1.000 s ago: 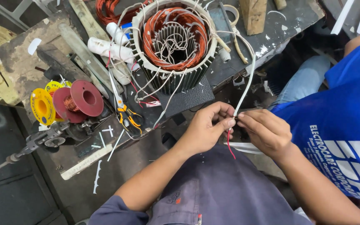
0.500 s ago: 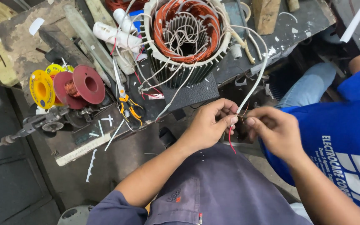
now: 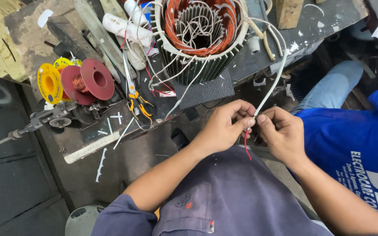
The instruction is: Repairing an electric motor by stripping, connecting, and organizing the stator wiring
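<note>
White sleeved lead [image 3: 271, 85] from stator [image 3: 200, 35] is pinched betw. fingertips of left hand [image 3: 225, 126] & right hand [image 3: 281, 133], just below stator.

Dark, scuffed worktop [image 3: 88, 135] with chipped edges, littered with white scraps. Grey concrete floor [image 3: 123, 161] below, scraps scattered on it too. Dark metal cabinet [image 3: 9, 183] at left. Even, flat light, soft shadows under the worktop.

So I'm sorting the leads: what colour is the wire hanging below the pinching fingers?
Red: the thin wire hangs below both hands' fingertips, clearest in the head view.
</note>
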